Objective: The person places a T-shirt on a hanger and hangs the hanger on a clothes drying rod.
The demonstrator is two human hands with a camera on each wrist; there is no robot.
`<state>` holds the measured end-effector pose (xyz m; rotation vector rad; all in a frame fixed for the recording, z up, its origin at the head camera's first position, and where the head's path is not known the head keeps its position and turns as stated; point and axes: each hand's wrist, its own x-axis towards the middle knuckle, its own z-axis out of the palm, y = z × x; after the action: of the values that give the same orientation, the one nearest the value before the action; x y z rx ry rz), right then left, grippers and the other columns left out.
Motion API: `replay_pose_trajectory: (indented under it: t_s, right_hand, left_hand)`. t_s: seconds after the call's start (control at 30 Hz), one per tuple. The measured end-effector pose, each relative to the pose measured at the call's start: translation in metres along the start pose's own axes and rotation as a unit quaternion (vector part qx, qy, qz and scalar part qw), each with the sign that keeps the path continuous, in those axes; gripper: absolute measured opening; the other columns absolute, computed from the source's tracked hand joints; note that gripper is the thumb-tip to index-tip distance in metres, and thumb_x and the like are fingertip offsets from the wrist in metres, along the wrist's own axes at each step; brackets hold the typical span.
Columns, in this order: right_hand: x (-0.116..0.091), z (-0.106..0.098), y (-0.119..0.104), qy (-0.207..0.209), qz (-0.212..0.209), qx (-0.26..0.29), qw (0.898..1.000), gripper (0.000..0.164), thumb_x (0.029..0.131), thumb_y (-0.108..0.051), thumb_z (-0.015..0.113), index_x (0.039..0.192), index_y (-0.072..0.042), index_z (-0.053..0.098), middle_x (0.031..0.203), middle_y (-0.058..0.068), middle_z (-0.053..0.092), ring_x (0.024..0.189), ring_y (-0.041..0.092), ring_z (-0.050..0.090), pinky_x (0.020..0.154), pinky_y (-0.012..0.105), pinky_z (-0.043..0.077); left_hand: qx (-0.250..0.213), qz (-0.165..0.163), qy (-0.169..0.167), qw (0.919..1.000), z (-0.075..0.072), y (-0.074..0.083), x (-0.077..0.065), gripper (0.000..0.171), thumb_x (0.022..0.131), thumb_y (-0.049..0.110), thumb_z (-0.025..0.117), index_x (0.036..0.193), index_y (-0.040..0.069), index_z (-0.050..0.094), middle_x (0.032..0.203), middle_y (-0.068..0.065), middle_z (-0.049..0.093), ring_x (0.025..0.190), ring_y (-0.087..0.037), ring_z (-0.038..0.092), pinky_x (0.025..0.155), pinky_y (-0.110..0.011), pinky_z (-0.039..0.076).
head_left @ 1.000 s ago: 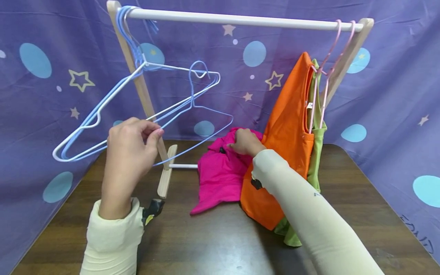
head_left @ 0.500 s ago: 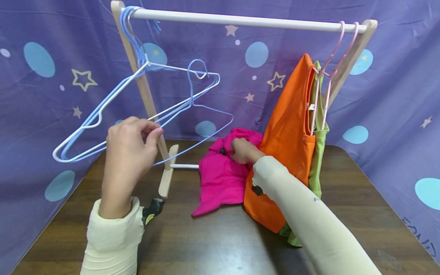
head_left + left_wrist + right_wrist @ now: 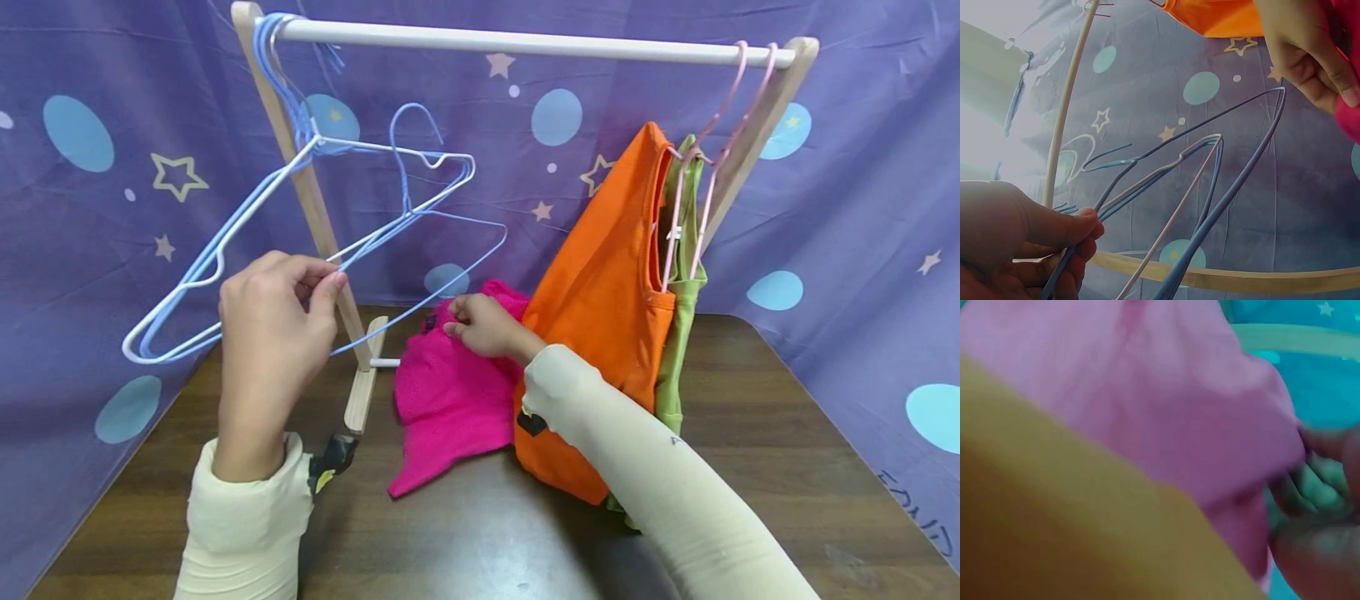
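My left hand (image 3: 273,325) pinches one side of a thin blue clothes hanger (image 3: 1194,247) between thumb and fingers. This hanger is off the rail, its hook pointing up. My right hand (image 3: 487,327) grips the upper part of a crumpled bright pink garment (image 3: 450,408) in the middle of the table. In the left wrist view the right fingers (image 3: 1329,59) curl at the edge of the pink cloth. The right wrist view is blurred, with the pink cloth (image 3: 1179,425) filling much of it. Folds hide the garment's kind.
A clothes rack with a white rail (image 3: 525,42) stands on the wooden table (image 3: 420,550). White and blue hangers crowd its left end. An orange sleeveless top (image 3: 592,317) and a green garment (image 3: 678,358) hang from pink hangers at the right, beside my right forearm.
My right hand has moved left, drawing the pink garment with it. The blue hanger has tilted slightly left in my left hand. The orange top has shifted a little left.
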<state>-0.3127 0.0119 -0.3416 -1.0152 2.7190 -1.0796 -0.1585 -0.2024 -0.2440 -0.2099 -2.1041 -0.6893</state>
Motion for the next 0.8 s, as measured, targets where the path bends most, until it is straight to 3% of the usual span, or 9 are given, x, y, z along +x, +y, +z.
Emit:
replay_pose_trajectory:
  t_s: [0.13, 0.23, 0.33, 0.5, 0.67, 0.8]
  right_hand:
    - [-0.002, -0.007, -0.004, -0.017, 0.017, 0.034, 0.999, 0.018, 0.100, -0.009, 0.060, 0.103, 0.004, 0.072, 0.083, 0.004, 0.068, 0.077, 0.010, 0.058, 0.075, 0.022, 0.049]
    - [-0.005, -0.018, 0.004, 0.033, 0.051, 0.027, 0.998, 0.020, 0.098, -0.007, 0.057, 0.098, 0.003, 0.074, 0.076, 0.006, 0.068, 0.071, 0.013, 0.059, 0.071, 0.023, 0.049]
    - [-0.011, -0.027, 0.018, 0.091, 0.093, -0.020, 0.991, 0.018, 0.097, -0.009, 0.059, 0.095, 0.001, 0.074, 0.073, 0.004, 0.066, 0.072, 0.016, 0.059, 0.071, 0.025, 0.047]
    - [-0.022, -0.040, 0.043, 0.144, 0.158, -0.073, 0.974, 0.020, 0.095, -0.012, 0.058, 0.098, -0.001, 0.074, 0.086, 0.011, 0.069, 0.087, 0.028, 0.062, 0.080, 0.036, 0.050]
    - [-0.030, -0.048, 0.057, 0.131, 0.188, -0.072, 0.971, 0.025, 0.091, -0.010, 0.061, 0.109, 0.004, 0.070, 0.099, 0.019, 0.071, 0.095, 0.035, 0.063, 0.086, 0.041, 0.052]
    - [-0.029, -0.047, 0.061, 0.079, 0.177, -0.068, 0.979, 0.042, 0.090, -0.011, 0.071, 0.127, 0.006, 0.063, 0.100, 0.019, 0.070, 0.095, 0.033, 0.063, 0.089, 0.040, 0.051]
  left_hand:
    - [-0.001, 0.002, -0.001, 1.0000, 0.000, 0.000, 0.001, 0.012, 0.091, 0.005, 0.072, 0.088, -0.006, 0.076, 0.073, -0.017, 0.063, 0.068, -0.029, 0.054, 0.070, -0.042, 0.034]
    - [0.000, 0.002, -0.003, 1.0000, 0.000, 0.001, 0.001, 0.013, 0.092, 0.006, 0.071, 0.089, -0.006, 0.076, 0.074, -0.018, 0.064, 0.068, -0.029, 0.055, 0.071, -0.042, 0.035]
    - [0.001, -0.003, -0.007, 1.0000, -0.001, 0.002, 0.002, 0.013, 0.092, 0.006, 0.071, 0.090, -0.006, 0.076, 0.075, -0.018, 0.064, 0.069, -0.029, 0.055, 0.071, -0.042, 0.035]
    - [0.003, -0.009, -0.011, 0.9999, -0.001, 0.002, 0.001, 0.013, 0.093, 0.006, 0.071, 0.091, -0.005, 0.077, 0.076, -0.017, 0.064, 0.069, -0.029, 0.055, 0.072, -0.041, 0.035]
    - [0.005, -0.006, -0.012, 0.9999, -0.001, 0.001, 0.000, 0.013, 0.092, 0.005, 0.071, 0.091, -0.005, 0.077, 0.076, -0.017, 0.064, 0.069, -0.030, 0.055, 0.071, -0.042, 0.035]
    - [0.006, -0.006, -0.014, 0.9999, 0.000, 0.000, -0.001, 0.013, 0.092, 0.005, 0.071, 0.091, -0.006, 0.077, 0.076, -0.018, 0.064, 0.070, -0.031, 0.056, 0.071, -0.045, 0.036]
